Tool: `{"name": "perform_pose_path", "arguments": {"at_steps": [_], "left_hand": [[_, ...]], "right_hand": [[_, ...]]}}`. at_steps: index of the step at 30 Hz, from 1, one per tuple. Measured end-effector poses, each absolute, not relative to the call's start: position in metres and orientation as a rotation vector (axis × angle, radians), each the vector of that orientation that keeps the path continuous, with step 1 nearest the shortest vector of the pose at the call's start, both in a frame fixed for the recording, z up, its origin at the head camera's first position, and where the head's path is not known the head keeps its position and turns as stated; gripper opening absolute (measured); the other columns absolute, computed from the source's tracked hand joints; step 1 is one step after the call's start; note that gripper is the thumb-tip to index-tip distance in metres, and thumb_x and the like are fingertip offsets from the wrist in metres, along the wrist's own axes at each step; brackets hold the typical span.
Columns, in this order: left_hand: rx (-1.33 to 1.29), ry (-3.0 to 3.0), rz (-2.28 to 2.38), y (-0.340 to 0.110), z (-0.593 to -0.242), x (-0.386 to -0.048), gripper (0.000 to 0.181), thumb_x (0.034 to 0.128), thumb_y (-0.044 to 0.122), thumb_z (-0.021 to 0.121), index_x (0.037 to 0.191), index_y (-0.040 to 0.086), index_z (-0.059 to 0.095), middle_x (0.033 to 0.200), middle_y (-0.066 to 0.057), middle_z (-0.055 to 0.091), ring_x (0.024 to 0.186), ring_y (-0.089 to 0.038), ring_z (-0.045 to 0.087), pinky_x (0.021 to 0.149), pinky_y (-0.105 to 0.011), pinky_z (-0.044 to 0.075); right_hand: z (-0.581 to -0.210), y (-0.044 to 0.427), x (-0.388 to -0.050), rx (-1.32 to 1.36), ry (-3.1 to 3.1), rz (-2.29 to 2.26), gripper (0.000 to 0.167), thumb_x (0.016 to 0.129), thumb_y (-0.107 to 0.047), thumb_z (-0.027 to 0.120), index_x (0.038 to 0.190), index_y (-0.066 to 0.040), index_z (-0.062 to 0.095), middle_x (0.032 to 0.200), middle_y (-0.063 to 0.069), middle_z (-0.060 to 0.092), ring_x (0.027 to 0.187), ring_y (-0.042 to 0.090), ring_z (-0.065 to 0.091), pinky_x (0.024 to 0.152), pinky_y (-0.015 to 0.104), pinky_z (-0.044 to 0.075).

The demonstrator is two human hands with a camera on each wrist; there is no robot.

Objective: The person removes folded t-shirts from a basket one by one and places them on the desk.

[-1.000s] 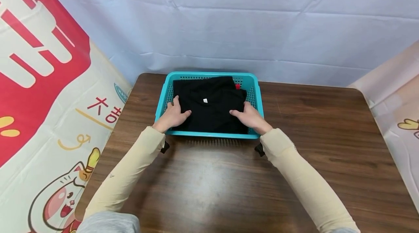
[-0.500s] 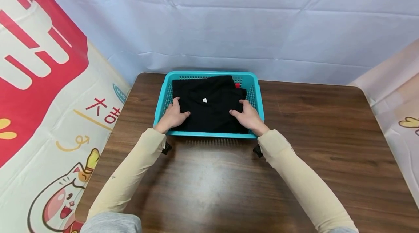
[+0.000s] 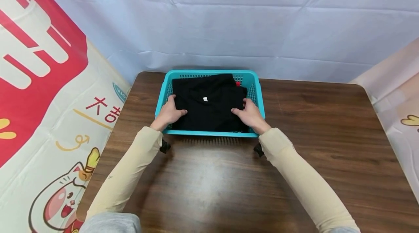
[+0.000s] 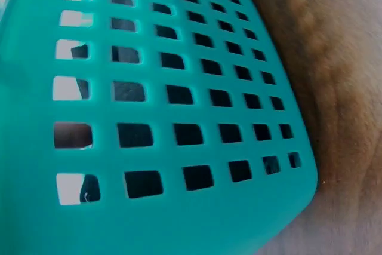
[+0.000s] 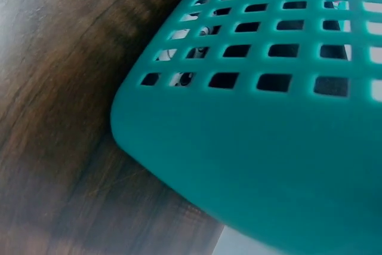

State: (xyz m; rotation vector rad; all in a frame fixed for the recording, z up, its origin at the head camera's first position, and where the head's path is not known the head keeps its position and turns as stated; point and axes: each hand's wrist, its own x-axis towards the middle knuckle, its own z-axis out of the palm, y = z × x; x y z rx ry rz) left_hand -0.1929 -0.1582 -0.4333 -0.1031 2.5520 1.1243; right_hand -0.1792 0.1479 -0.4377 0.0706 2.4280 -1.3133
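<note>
A folded black T-shirt (image 3: 209, 115) with a small white tag lies in a turquoise plastic basket (image 3: 212, 133). My left hand (image 3: 168, 113) reaches over the basket's near left corner and grips the shirt's left edge, its thumb on top of the cloth. On the opposite side, my right hand (image 3: 252, 115) holds the shirt's right edge, also with the thumb on top. The other fingers of both hands are partly hidden by the cloth. Each wrist view shows just the outer wall of the basket, (image 4: 179, 135) with no hand visible.
The basket stands at the back of a brown wooden table (image 3: 203, 182), close to a pale hanging cloth (image 3: 229, 25). Something small and red (image 3: 238, 84) shows in the basket's back right corner. A printed banner (image 3: 59, 116) hangs at the left.
My left hand has shifted slightly left, its thumb now nearer the shirt's edge. The near right corner of the shirt has moved a little, showing a bit of basket mesh.
</note>
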Motion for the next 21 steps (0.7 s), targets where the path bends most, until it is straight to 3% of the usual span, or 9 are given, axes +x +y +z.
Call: {"name": "perform_pose_path", "arguments": {"at_steps": [6, 10, 16, 21], "left_hand": [[-0.158, 2.387, 1.251, -0.1616, -0.4301, -0.1964, 0.087, 0.0939, 0.022, 0.061, 0.155, 0.009, 0.001, 0.156, -0.021, 0.024, 0.142, -0.036, 0.029, 0.112, -0.052, 0.033], [-0.177, 2.315, 1.331, -0.1626, -0.4313, -0.1970, 0.086, 0.0927, 0.023, 0.063, 0.155, 0.006, 0.005, 0.157, -0.019, 0.023, 0.143, -0.035, 0.027, 0.113, -0.051, 0.032], [-0.193, 2.199, 1.340, -0.1646, -0.4349, -0.1961, 0.089, 0.0922, 0.026, 0.063, 0.156, 0.013, 0.002, 0.164, -0.010, 0.001, 0.150, -0.031, 0.006, 0.119, -0.052, 0.021], [-0.199, 2.160, 1.417, -0.1640, -0.4383, -0.1956, 0.089, 0.0921, 0.019, 0.063, 0.156, 0.018, 0.000, 0.163, -0.011, 0.003, 0.148, -0.033, 0.014, 0.118, -0.051, 0.022]], "right_hand": [[-0.4374, 0.1472, -0.1823, 0.028, 2.403, -1.220, 0.080, 0.096, -0.035, 0.054, 0.154, 0.001, 0.010, 0.161, 0.020, 0.011, 0.148, 0.038, 0.014, 0.117, 0.054, 0.024], [-0.4394, 0.1475, -0.1826, 0.019, 2.392, -1.254, 0.080, 0.097, -0.032, 0.054, 0.154, -0.001, 0.008, 0.162, 0.018, 0.008, 0.149, 0.037, 0.011, 0.118, 0.054, 0.021], [-0.4389, 0.1479, -0.1825, 0.020, 2.328, -1.328, 0.081, 0.098, -0.030, 0.053, 0.155, -0.002, 0.003, 0.162, 0.018, 0.003, 0.149, 0.037, 0.008, 0.118, 0.055, 0.020], [-0.4397, 0.1475, -0.1832, 0.064, 2.254, -1.377, 0.085, 0.097, -0.032, 0.054, 0.154, -0.003, -0.002, 0.162, 0.018, 0.001, 0.149, 0.037, 0.009, 0.117, 0.055, 0.021]]}}
